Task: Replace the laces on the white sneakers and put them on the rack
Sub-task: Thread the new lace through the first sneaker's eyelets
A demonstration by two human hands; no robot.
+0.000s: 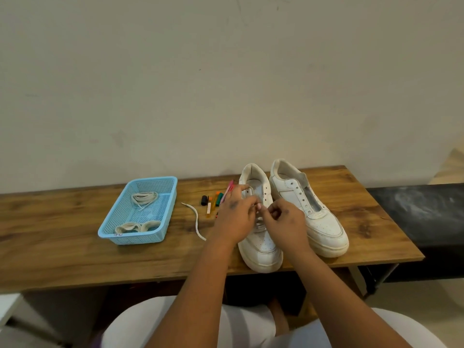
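Two white sneakers stand side by side on the wooden table (75, 252). The left sneaker (261, 249) has lace threaded through its lower eyelets. Over its tongue my left hand (236, 217) and my right hand (283, 219) both pinch that white lace (197, 222), whose loose end trails left onto the table. The right sneaker (319, 219) has bare eyelets and no lace.
A light blue plastic basket (140, 212) at the left holds several coiled white laces. Small coloured items, among them markers and a black cap (212, 202), lie between basket and shoes. A wall runs close behind; a dark bench (421, 217) adjoins on the right.
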